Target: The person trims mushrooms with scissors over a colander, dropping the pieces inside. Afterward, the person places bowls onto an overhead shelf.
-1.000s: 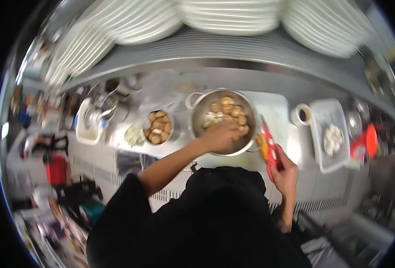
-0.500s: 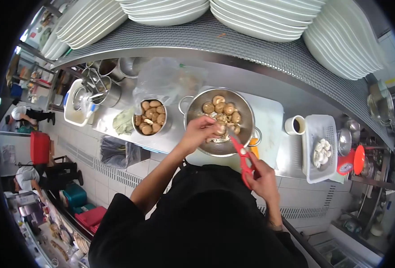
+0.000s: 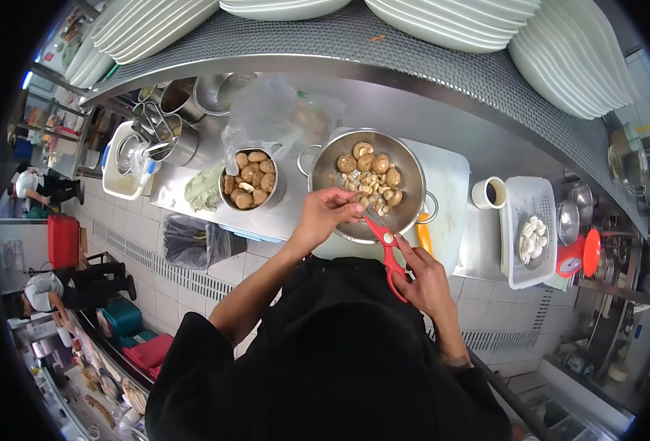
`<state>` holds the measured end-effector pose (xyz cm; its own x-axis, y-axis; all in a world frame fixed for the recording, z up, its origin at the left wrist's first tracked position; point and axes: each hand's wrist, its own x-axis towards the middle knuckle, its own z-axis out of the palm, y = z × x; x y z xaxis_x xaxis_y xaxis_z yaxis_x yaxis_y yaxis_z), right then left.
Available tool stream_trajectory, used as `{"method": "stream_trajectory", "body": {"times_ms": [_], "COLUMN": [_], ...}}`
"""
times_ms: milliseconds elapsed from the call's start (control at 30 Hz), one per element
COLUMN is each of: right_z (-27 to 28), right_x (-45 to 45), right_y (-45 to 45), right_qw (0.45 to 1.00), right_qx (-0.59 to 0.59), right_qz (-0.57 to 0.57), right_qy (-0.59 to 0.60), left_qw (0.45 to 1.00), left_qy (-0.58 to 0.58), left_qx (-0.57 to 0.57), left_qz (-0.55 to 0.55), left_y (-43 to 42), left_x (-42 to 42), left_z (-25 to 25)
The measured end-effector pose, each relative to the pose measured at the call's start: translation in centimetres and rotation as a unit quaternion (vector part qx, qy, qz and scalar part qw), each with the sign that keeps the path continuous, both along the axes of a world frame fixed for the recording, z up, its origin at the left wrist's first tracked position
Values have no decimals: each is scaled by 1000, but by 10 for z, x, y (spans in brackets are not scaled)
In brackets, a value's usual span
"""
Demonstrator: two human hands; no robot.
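Note:
My left hand [image 3: 329, 214] is closed at the near-left rim of a steel colander [image 3: 330, 156], its fingertips pinching a mushroom [image 3: 359, 198]. My right hand [image 3: 422, 278] grips red-handled scissors [image 3: 390, 253], whose blades reach over the colander to the left fingertips. Whole brown mushrooms [image 3: 380, 163] and smaller cut pieces [image 3: 369, 184] lie in the colander. It stands on a white cutting board [image 3: 451, 176]. To the left, a steel pot [image 3: 274, 192] holds several brown mushrooms. An orange-handled tool [image 3: 423, 237] lies on the board by the colander's right handle.
A cup of dark liquid [image 3: 489, 192], a white basket with pale pieces [image 3: 514, 257] and a red scale [image 3: 570, 257] are at the right. Stacked plates [image 3: 571, 62] fill the shelf above. At left are a cloth [image 3: 204, 188], a utensil pot [image 3: 183, 143] and two other people [image 3: 45, 292].
One second ago my left hand was inside the colander and the scissors were off its right side. Since then the hand has drawn back to the near rim and the scissors have met it there.

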<state>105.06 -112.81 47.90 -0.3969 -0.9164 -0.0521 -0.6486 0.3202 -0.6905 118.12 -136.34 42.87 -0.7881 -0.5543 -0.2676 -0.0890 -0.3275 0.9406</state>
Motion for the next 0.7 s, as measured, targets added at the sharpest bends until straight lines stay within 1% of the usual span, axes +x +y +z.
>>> {"method": "stream_trajectory", "body": {"times_ms": [133, 200, 233, 300, 367, 433, 500, 533, 600, 700], "right_z": [3, -5, -9, -13, -12, -5, -4, -3, -2, -2], "right_x": [1, 7, 9, 11, 15, 15, 17, 17, 18, 18], "right_y": [-3, -3, -3, -4, -4, -5, -4, -4, -5, -5], "right_qw": [999, 999, 998, 999, 999, 998, 998, 998, 997, 996], "right_qx": [34, 44, 53, 47, 43, 30, 23, 16, 23, 24], "right_qz": [39, 32, 29, 20, 11, -13, -19, -27, -35, -41], "right_qy": [-17, 0, 19, 3, -13, -58, -59, -59, -65, -71], "left_qw": [999, 986, 986, 969, 974, 979, 994, 994, 998, 996], "left_qy": [-36, -129, -130, -163, -152, -137, -83, -83, -29, -36], "left_qx": [-27, -98, -98, -185, -164, -145, -62, -62, -37, -66], "left_qz": [20, 26, 25, 16, 26, 38, 29, 30, 39, 49], "left_y": [5, 9, 10, 12, 10, 2, -5, -6, -5, 0], "left_x": [-1, -2, -3, -2, -2, -2, 1, 2, 4, 3], "left_z": [-3, 1, 0, -2, 5, 7, 6, 7, 11, 15]}}
